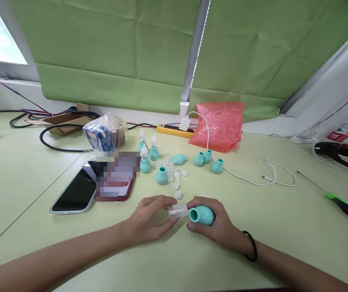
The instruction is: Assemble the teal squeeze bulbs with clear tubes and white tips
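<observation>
My left hand [152, 217] pinches a clear plastic tube [178, 211] between thumb and fingers. Wrapped round a teal rubber bulb [203, 215], my right hand [219, 223] keeps its open mouth turned left, close to the tube's end. Whether the two touch, I cannot tell. Beyond the hands lie small white tips [176, 185] and several clear plastic pieces [168, 164]. A loose teal bulb [161, 175] stands upright there, and another bulb [179, 159] lies on its side. Three bulbs fitted with pointed clear tops, one of them this assembled bulb [145, 163], stand behind to the left.
Two phones, a black-screened one [75, 188] and a red-cased one [119, 178], lie at left. A bagged tape bundle [105, 132], a yellow power strip [174, 130] and a pink bubble-wrap bag [220, 125] line the back. A white cable [246, 178] and a screwdriver [344, 206] lie right.
</observation>
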`<state>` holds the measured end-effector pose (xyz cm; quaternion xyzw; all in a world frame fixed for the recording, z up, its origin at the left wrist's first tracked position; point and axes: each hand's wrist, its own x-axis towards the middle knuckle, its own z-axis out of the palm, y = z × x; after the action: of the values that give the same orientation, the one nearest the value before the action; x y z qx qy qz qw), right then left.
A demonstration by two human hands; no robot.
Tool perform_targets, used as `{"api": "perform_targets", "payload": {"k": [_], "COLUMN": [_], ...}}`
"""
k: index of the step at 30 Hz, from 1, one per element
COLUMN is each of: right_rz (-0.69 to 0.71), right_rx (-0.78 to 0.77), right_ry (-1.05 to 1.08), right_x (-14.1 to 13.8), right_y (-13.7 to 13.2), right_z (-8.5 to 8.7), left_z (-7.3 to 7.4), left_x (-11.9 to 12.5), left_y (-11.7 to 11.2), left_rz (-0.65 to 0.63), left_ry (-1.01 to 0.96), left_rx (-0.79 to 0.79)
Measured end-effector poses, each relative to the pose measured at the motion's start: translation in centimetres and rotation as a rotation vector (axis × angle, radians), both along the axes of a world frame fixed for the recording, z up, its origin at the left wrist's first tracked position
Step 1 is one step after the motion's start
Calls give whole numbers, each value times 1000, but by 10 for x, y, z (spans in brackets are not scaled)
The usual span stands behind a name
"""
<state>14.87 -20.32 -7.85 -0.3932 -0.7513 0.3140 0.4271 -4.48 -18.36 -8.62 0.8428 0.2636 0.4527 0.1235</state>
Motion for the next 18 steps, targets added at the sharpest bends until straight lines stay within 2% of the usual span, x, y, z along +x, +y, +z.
{"api": "perform_targets", "payload": {"k": [13, 18], "right_rz": [7, -24], "right_rx": [16, 35], "right_ry": [-28, -35], "right_x": [-1, -4], "right_y": [0, -2], "right_z": [1, 3], "left_z": [-5, -4], "left_x": [-3, -3], "left_y": [2, 5], "left_rz": [-64, -157], "left_ry": [72, 70], "left_rx": [12, 12]}}
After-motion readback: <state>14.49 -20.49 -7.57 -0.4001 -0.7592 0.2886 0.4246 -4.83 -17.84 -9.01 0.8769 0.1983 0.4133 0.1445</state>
